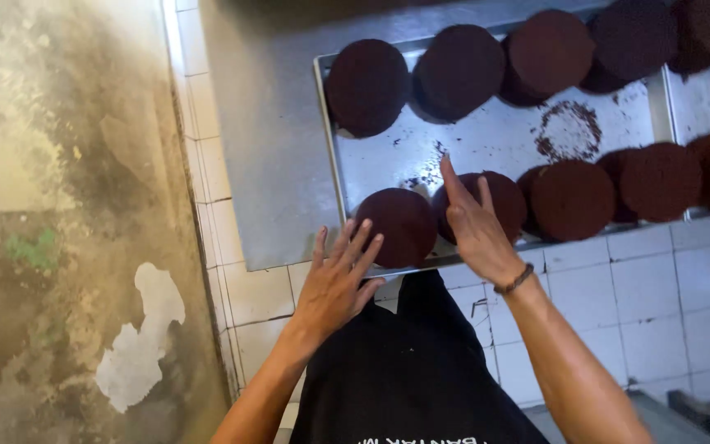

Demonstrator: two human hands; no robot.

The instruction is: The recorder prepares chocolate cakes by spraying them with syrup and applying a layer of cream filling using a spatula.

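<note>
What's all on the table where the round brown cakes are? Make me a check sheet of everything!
Surface: steel counter set on white tiles.
Job's things: round dark brown cake at the near left corner of a metal tray; more round cakes in two rows.
Clutter: crumbs in a ring on the tray.
Grippers: left hand open, fingertips at the cake's edge; right hand open, flat beside that cake, wearing a dark bracelet.
Cables: nothing seen.
Surroundings: stained, patchy floor; black apron.
</note>
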